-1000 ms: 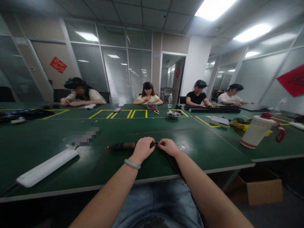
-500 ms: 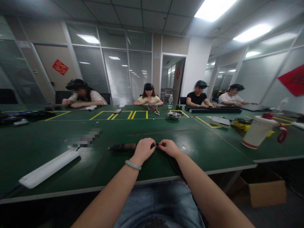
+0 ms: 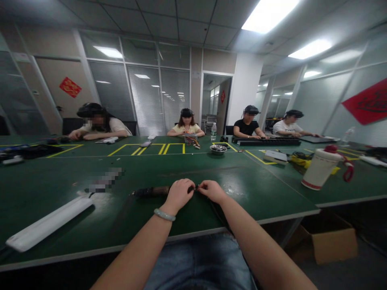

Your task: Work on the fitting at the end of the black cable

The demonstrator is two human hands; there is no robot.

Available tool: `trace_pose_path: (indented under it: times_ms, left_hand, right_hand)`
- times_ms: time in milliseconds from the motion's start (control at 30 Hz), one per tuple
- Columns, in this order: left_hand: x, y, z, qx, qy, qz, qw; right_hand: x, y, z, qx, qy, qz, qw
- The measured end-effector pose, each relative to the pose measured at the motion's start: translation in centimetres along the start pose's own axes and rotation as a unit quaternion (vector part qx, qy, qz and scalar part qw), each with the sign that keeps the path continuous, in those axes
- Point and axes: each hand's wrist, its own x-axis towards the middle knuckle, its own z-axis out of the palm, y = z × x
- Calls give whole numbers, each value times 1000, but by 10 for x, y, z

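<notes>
My left hand [image 3: 179, 194] is closed around the right end of a dark, brownish rod-shaped tool [image 3: 151, 191] that lies on the green table [image 3: 127, 217]. A pale bracelet [image 3: 164, 214] circles that wrist. My right hand [image 3: 212, 189] pinches something small and dark at the tool's tip, right against the left fingers. What it pinches is too small to name. A dark cable [image 3: 216, 211] runs from under my right hand toward the table's near edge.
A long white bar [image 3: 50, 222] lies at the left. A white jug with a red handle [image 3: 321, 168] stands at the right, a metal bowl [image 3: 218, 149] farther back. Several people sit along the far side. A cardboard box [image 3: 332, 241] sits on the floor.
Both hands stay together at the tool's tip with hardly any motion. The view has shifted slightly right and down, so everything sits a bit further left.
</notes>
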Motion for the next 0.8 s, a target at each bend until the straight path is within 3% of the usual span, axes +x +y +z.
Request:
trace_pose_path:
  times_ms: [800]
  left_hand:
    - [5,4,2,14,14,40,999]
  right_hand:
    - [1,-1,1,26,2,28,999]
